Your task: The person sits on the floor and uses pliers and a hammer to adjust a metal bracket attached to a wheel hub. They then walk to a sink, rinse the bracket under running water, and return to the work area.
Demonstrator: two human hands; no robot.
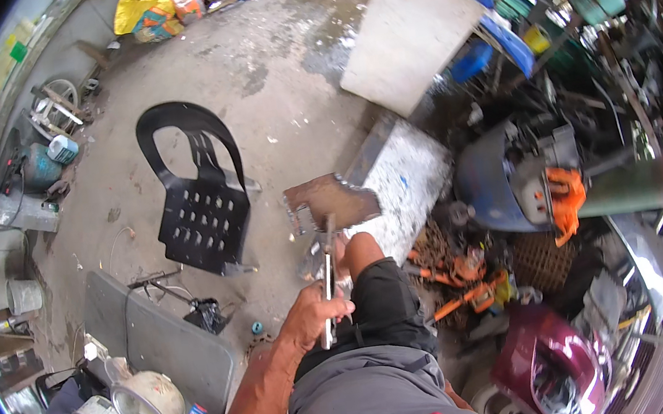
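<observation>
1. Concrete floor (276,113): runs under everything noted; all places taken from the ragged-edged brown plate (335,200).
2. White rectangular panel (409,35): beyond the plate and to its right, well apart.
3. Grey tabletop-like panel (156,342): left of the plate, on the person's side, well apart.
4. Black plastic armchair (201,212) with a slotted seat: left of the plate, near, with a strip of floor between.
5. Paint-flecked silvery board (413,187): just right of the plate, whose right end overlaps it in this view.
6. Glossy maroon fairing (544,363): right of the plate and toward the person, well apart.
7. Bare knee (364,249): just on the plate's near side, right of centre; it crowds the approach there.
8. The plate itself: ahead of the left hand (310,316) and slightly right; long axis roughly crosswise.
9. Slim pale-handled tool (329,292): long axis runs away from the torso, nearly square to the plate's; far end overlaps the plate's near edge. Contact: cannot tell.
10. Left hand: closed round the tool's handle, clearly the nearer. Right hand: not distinguishable; grip unknown.
</observation>
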